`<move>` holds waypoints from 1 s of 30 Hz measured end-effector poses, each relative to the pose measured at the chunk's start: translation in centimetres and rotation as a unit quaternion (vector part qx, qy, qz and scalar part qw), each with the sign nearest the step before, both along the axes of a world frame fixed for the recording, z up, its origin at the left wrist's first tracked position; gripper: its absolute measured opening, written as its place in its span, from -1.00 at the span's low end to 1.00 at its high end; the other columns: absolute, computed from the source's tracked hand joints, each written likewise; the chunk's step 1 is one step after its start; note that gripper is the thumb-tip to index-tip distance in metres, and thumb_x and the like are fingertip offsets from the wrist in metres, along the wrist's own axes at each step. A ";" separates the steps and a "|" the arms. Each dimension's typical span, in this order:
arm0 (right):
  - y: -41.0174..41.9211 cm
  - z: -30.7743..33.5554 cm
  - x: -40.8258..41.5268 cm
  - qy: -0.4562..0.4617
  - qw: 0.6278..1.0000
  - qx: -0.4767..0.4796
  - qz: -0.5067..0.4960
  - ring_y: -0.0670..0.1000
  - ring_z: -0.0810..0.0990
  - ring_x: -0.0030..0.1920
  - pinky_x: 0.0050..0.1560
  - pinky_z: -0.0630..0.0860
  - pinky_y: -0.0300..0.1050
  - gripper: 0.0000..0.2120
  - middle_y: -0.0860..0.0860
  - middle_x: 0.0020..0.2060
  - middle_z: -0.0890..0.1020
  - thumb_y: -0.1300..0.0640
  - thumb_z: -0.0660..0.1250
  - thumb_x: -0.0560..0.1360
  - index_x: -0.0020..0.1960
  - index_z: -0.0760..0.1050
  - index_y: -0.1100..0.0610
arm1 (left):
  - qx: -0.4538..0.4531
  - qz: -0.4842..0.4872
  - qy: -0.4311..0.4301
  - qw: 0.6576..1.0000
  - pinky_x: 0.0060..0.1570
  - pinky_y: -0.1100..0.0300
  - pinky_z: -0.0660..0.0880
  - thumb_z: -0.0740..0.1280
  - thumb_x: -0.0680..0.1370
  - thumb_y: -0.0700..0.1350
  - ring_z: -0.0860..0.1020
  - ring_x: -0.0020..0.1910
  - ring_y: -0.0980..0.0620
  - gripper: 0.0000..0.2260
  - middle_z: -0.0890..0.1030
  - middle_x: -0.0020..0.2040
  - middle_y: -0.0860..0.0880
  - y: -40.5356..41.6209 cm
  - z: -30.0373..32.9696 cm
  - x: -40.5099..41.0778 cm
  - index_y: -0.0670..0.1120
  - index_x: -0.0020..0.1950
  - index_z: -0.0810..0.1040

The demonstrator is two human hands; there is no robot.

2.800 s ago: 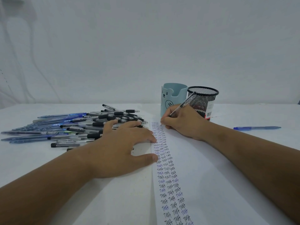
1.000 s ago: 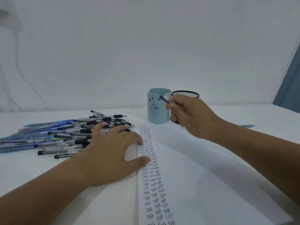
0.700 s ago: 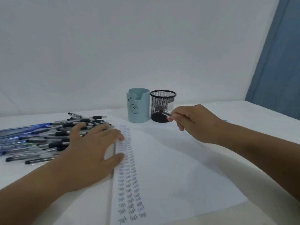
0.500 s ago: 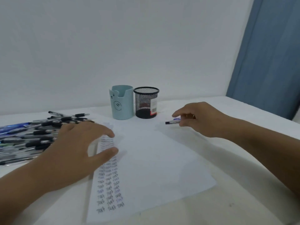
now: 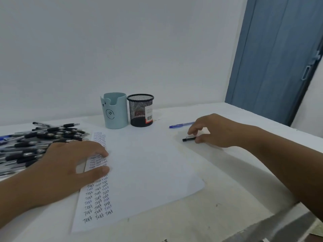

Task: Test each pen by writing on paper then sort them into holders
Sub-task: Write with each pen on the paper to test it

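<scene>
The right hand (image 5: 215, 131) hovers low near the table's (image 5: 218, 198) right edge, fingers loosely spread over a black pen (image 5: 188, 139); whether they touch it is unclear. The pen lies flat just off the paper's (image 5: 148, 172) right edge, its long axis running left to right, dark end pointing left. The left hand (image 5: 70, 165) presses flat on the paper's left edge, fingers straight, beside the pen pile (image 5: 35, 140). A blue pen (image 5: 180, 125) lies behind the right hand, its long axis also left to right.
</scene>
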State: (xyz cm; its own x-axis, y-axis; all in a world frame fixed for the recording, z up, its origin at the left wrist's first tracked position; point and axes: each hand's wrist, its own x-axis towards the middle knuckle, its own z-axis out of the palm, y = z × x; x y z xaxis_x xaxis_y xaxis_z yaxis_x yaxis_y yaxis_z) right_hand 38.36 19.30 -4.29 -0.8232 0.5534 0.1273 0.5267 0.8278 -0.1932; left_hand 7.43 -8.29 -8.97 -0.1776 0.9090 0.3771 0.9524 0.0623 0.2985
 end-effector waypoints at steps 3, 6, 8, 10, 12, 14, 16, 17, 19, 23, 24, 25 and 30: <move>-1.0 0.6 -1.1 0.020 0.999 0.010 0.040 -0.13 0.51 0.13 0.11 0.41 -0.34 -0.77 -0.22 0.06 0.59 0.02 0.45 0.53 0.18 0.59 -0.12 | -0.006 -0.011 -0.021 1.000 0.15 0.33 0.33 0.30 0.41 0.46 0.46 0.22 0.41 -0.55 0.56 0.16 0.43 -0.4 0.6 -0.1 0.33 0.23 0.54; -2.9 1.1 -3.7 0.043 0.995 0.011 0.089 -0.18 0.51 0.10 0.09 0.38 -0.44 -0.77 -0.22 0.05 0.59 0.01 0.44 0.54 0.19 0.60 -0.09 | 0.014 -0.017 -0.054 0.998 0.19 0.39 0.34 0.32 0.46 0.37 0.41 0.20 0.53 -0.66 0.50 0.18 0.52 -0.9 1.8 0.0 0.35 0.19 0.56; -4.7 1.2 -6.1 0.053 0.991 0.016 0.123 -0.18 0.51 0.09 0.15 0.42 -0.31 -0.80 -0.25 0.01 0.58 -0.02 0.42 0.55 0.17 0.59 -0.12 | 0.052 0.004 -0.050 0.997 0.12 0.56 0.30 0.38 0.47 0.20 0.42 0.14 0.55 -0.80 0.54 0.12 0.48 -1.2 2.9 0.0 0.31 0.09 0.60; -6.8 1.5 -8.4 0.049 0.987 0.016 0.155 -0.18 0.50 0.08 0.13 0.42 -0.25 -0.81 -0.27 -0.02 0.56 -0.05 0.40 0.55 0.16 0.59 -0.14 | 0.100 0.033 -0.037 0.994 0.03 0.63 0.30 0.46 0.51 0.00 0.50 0.07 0.47 -0.84 0.64 -0.01 0.35 -1.4 3.8 -0.7 0.24 0.03 0.65; -8.7 1.4 -11.1 0.042 0.980 0.021 0.192 -0.17 0.50 0.07 0.13 0.43 -0.24 -0.80 -0.26 -0.03 0.55 -0.07 0.39 0.56 0.17 0.59 -0.12 | 0.140 0.061 -0.079 0.985 -0.05 0.58 0.38 0.48 0.50 -0.20 0.59 -0.04 0.32 -0.80 0.68 -0.11 0.24 -2.4 4.5 -2.2 0.12 -0.03 0.69; -9.9 1.2 -13.2 0.027 0.975 0.029 0.217 -0.16 0.51 0.07 0.15 0.44 -0.20 -0.77 -0.25 -0.02 0.56 -0.10 0.36 0.56 0.20 0.59 -0.10 | 0.137 0.082 -0.124 0.979 -0.13 0.52 0.42 0.44 0.48 -0.31 0.60 -0.15 0.26 -0.74 0.68 -0.14 0.22 -2.9 4.8 -3.5 0.07 -0.07 0.70; -11.1 0.9 -15.4 0.021 0.969 0.038 0.242 -0.17 0.51 0.06 0.16 0.47 -0.17 -0.76 -0.25 -0.03 0.56 -0.12 0.34 0.57 0.20 0.59 -0.10 | 0.121 0.114 -0.127 0.978 -0.17 0.47 0.42 0.41 0.47 -0.34 0.57 -0.18 0.26 -0.71 0.68 -0.14 0.23 -3.9 5.0 -5.1 0.08 -0.10 0.70; -11.5 0.7 -16.6 0.024 0.966 0.039 0.254 -0.17 0.51 0.06 0.15 0.47 -0.16 -0.76 -0.25 -0.03 0.56 -0.12 0.34 0.57 0.20 0.59 -0.10 | 0.112 0.139 -0.124 0.976 -0.18 0.44 0.42 0.40 0.48 -0.33 0.57 -0.17 0.25 -0.71 0.68 -0.15 0.23 -4.6 5.2 -6.0 0.09 -0.10 0.70; -12.2 0.5 -18.6 0.033 0.961 0.037 0.273 -0.17 0.52 0.05 0.14 0.49 -0.14 -0.77 -0.25 -0.02 0.57 -0.11 0.34 0.57 0.19 0.59 -0.10 | 0.087 0.201 -0.125 0.968 -0.25 0.38 0.43 0.36 0.49 -0.32 0.58 -0.15 0.18 -0.71 0.65 -0.15 0.19 -6.1 5.9 -8.1 0.07 -0.07 0.71; -12.8 -0.5 -21.4 0.049 0.954 0.034 0.295 -0.18 0.56 -0.02 0.09 0.52 -0.14 -0.81 -0.25 -0.06 0.59 -0.10 0.33 0.57 0.11 0.63 -0.08 | 0.005 0.323 -0.116 0.939 -0.35 0.29 0.44 0.24 0.48 -0.39 0.55 -0.24 0.06 -0.61 0.53 -0.12 0.10 -9.9 6.8 -12.4 0.09 -0.06 0.67; -12.8 -1.1 -21.7 0.055 0.952 0.034 0.299 -0.19 0.55 -0.03 0.07 0.52 -0.16 -0.83 -0.25 -0.07 0.60 -0.10 0.32 0.58 0.08 0.63 -0.09 | -0.012 0.342 -0.118 0.932 -0.38 0.30 0.38 0.21 0.47 -0.42 0.49 -0.28 0.11 -0.57 0.49 -0.15 0.12 -10.8 6.8 -13.2 0.08 -0.06 0.66; -12.8 -1.7 -21.9 0.069 0.949 0.035 0.304 -0.20 0.54 -0.02 0.05 0.51 -0.19 -0.84 -0.26 -0.07 0.59 -0.11 0.32 0.58 0.06 0.62 -0.11 | -0.028 0.355 -0.123 0.926 -0.40 0.30 0.34 0.18 0.47 -0.45 0.45 -0.31 0.13 -0.55 0.47 -0.19 0.14 -11.6 6.6 -14.0 0.07 -0.06 0.66; -12.3 -3.3 -21.8 0.124 0.942 0.006 0.312 -0.16 0.54 0.02 0.00 0.45 -0.31 -0.90 -0.27 -0.13 0.59 -0.09 0.33 0.56 0.00 0.61 -0.15 | -0.084 0.367 -0.146 0.915 -0.30 0.30 0.37 0.20 0.44 -0.47 0.50 -0.21 0.17 -0.55 0.62 -0.08 0.05 -13.3 5.9 -16.2 0.06 -0.10 0.65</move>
